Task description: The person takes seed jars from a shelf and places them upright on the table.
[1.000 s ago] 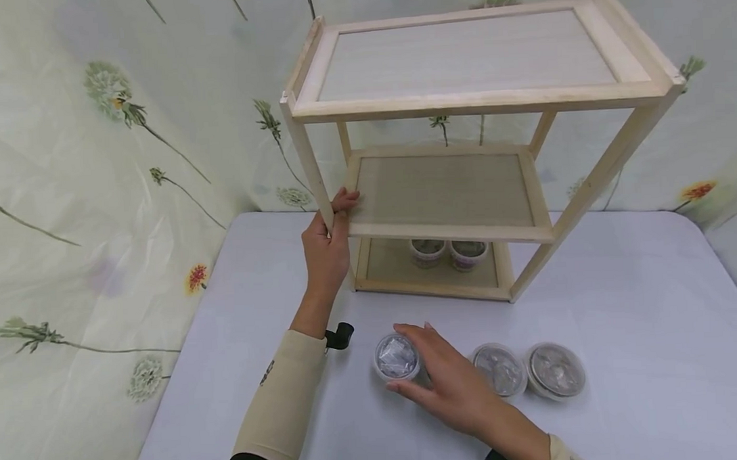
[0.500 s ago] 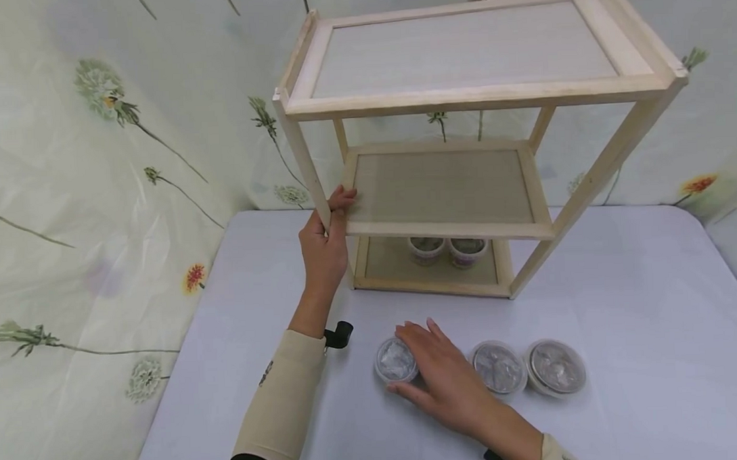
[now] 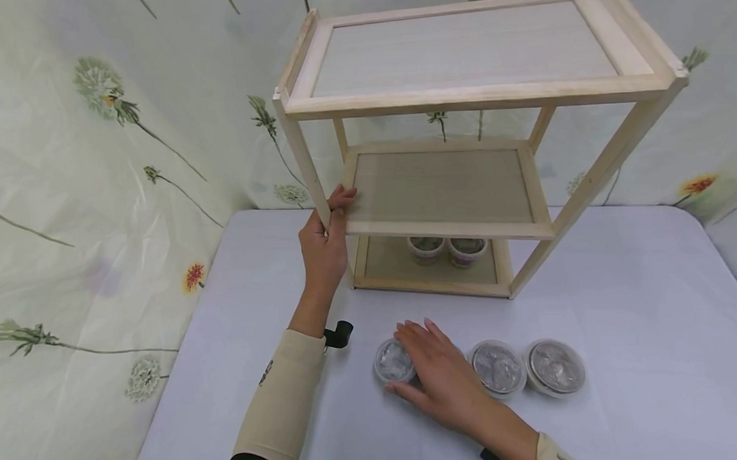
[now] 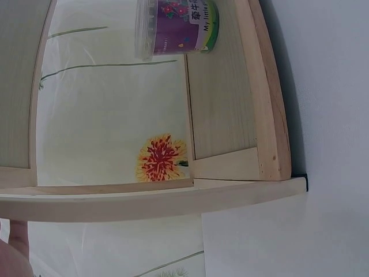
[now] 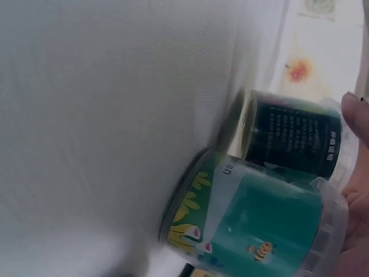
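My left hand (image 3: pixel 324 253) grips the left front post (image 3: pixel 308 168) of a three-tier wooden shelf (image 3: pixel 448 230), at the middle tier. On the table, my right hand (image 3: pixel 448 384) spans a lidded plastic tub (image 3: pixel 393 361), thumb at the near rim and fingertips at the far rim. In the right wrist view this tub (image 5: pixel 297 135) has a dark label with pale print. Beside it stands a teal-labelled tub (image 5: pixel 271 219) with a bee picture, mostly covered by my hand in the head view. Two more lidded tubs (image 3: pixel 498 369) stand just right of the hand.
Two tubs (image 3: pixel 467 252) stand on the shelf's bottom tier; one purple-labelled tub (image 4: pixel 179 26) shows in the left wrist view. The shelf stands on a white-covered table (image 3: pixel 628 329). A flower-print curtain (image 3: pixel 130 198) hangs behind and to the left.
My right hand has shifted slightly left and further over the leftmost tub, which has moved a little left. The left hand keeps its hold on the post.
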### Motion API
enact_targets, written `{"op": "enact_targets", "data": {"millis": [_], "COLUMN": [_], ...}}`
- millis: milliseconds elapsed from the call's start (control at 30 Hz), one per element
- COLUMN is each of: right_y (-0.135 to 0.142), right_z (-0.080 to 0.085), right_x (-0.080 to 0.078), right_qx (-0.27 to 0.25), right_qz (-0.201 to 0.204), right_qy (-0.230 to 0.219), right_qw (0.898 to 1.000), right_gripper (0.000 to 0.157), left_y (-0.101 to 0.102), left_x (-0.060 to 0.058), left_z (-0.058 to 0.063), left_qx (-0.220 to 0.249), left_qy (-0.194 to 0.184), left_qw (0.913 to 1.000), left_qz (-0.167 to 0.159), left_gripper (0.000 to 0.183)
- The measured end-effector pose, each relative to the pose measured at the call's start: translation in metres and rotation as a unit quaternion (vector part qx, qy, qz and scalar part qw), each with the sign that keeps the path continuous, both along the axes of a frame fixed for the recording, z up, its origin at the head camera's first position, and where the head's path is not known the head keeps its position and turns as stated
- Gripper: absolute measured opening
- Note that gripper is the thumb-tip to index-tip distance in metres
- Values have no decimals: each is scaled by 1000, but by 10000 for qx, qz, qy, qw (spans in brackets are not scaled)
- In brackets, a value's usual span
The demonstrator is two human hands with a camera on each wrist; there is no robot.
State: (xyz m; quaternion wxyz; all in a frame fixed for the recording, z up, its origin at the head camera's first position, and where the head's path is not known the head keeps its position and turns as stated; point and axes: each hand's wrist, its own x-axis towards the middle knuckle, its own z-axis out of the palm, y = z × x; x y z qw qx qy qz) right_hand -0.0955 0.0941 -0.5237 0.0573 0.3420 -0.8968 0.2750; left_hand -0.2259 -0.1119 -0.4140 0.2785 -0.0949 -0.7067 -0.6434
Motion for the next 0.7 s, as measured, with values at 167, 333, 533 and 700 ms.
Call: {"op": "enact_targets", "data": {"millis": [167,333,533,700], "right_y": [1,1,1,1], "right_z": [5,11,11,10], "right_x": [0,0,1,1], "right_qx": [74,92,145,121], "right_qz": [60,131,166,158], "right_qy": [-191,-475,-637,-544], "right_qw": [9998,9987,9977,9983], "right_gripper": [79,76,76,76], "left_y": [0,-1,0,0], "left_x": [0,0,0,0], "left_z": [-1,-3,-2,-1], "left_qx": [-25,-71,-69,-98], "left_qy": [-2,-56,-18,28], "left_qw": [10000,9999,10000,9999], "left_qz": [13,61,18,17], "left_gripper": [25,25,25,26]}}
